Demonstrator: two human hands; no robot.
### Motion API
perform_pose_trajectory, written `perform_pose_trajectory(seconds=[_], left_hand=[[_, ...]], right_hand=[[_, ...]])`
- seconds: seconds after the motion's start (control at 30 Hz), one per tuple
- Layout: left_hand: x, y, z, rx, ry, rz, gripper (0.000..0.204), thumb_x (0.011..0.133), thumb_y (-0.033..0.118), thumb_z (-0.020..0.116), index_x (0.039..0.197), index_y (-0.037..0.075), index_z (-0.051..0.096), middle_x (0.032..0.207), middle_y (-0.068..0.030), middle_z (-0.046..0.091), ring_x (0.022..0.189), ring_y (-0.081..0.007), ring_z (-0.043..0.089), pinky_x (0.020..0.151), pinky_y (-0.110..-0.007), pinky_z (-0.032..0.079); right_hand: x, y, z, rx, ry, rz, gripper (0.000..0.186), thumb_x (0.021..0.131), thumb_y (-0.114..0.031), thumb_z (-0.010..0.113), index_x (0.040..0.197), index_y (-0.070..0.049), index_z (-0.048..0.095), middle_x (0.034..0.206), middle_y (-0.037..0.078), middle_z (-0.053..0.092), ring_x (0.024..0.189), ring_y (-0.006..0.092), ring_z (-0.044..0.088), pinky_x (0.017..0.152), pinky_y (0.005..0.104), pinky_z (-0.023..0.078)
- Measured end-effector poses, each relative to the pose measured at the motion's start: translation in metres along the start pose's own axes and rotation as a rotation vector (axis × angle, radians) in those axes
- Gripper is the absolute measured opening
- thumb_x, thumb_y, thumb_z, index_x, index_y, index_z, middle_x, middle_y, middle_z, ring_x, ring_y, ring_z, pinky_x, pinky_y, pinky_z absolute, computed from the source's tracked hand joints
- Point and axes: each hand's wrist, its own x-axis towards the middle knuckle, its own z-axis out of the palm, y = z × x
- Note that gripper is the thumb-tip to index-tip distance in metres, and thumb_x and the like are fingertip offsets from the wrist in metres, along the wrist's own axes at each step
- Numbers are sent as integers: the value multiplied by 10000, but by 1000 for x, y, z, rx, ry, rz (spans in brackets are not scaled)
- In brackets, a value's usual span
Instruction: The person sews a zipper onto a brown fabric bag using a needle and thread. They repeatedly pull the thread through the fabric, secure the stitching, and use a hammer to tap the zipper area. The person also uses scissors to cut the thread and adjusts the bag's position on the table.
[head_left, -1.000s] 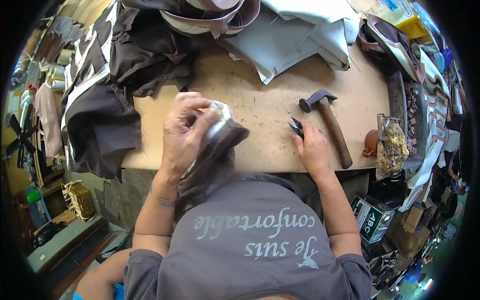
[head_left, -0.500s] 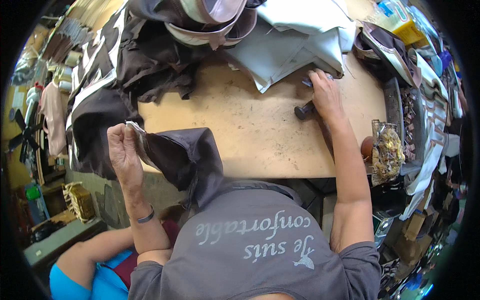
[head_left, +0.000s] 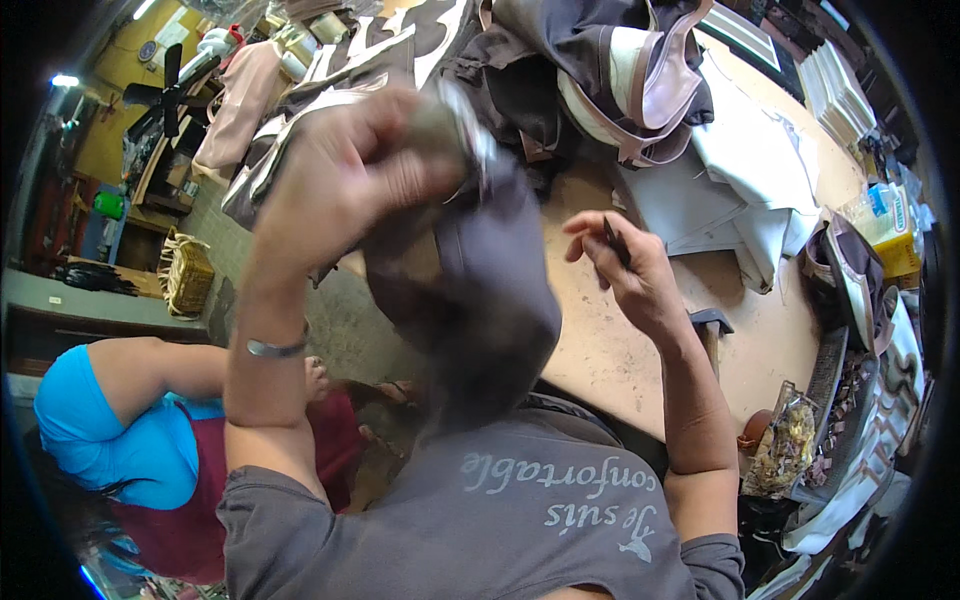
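Note:
My left hand (head_left: 340, 175), smeared by motion, is raised and pinches the top edge of a dark brown fabric piece (head_left: 490, 270). A pale, shiny strip runs along that gripped edge. The fabric hangs down in front of my shirt, past the table's front edge. Over the table, my right hand (head_left: 645, 280) is closed on a small, slim dark tool (head_left: 617, 243) between its fingers; its exact kind is hard to make out. A hammer (head_left: 712, 322) lies on the table beside my right forearm.
Pale sheet material (head_left: 740, 180) and brown-and-white bags (head_left: 640, 75) cover the table's (head_left: 600, 340) far side. At the right stands a mesh tray (head_left: 825, 400) of small pieces. Another person in a blue top (head_left: 150, 440) sits close by at my left.
My left hand has lifted the fabric up and to the right. My right hand has left the pale sheets with the slim dark tool in it. The view has swung left.

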Motion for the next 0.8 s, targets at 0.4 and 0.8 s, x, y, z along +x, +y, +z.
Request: perform_pose_trajectory(seconds=[0.4,0.8], left_hand=[[21,9,63,-108,-371,195,219,729,22,705,923,5,606,809,-33,621,746,-62,528,676,-223,441],[23,-13,96,-219,-597,-133,142,757,-43,635,893,-20,603,825,-8,613,773,-45,548,691,-202,464]], right_hand=[[-78,108,-16,-1089,134,264,225,738,-72,607,948,-22,545,974,166,537,942,323,527,786,416,458],[-67,-37,8,693,298,41,174,852,-172,630,924,-50,530,847,-32,497,767,49,453,687,194,380]])
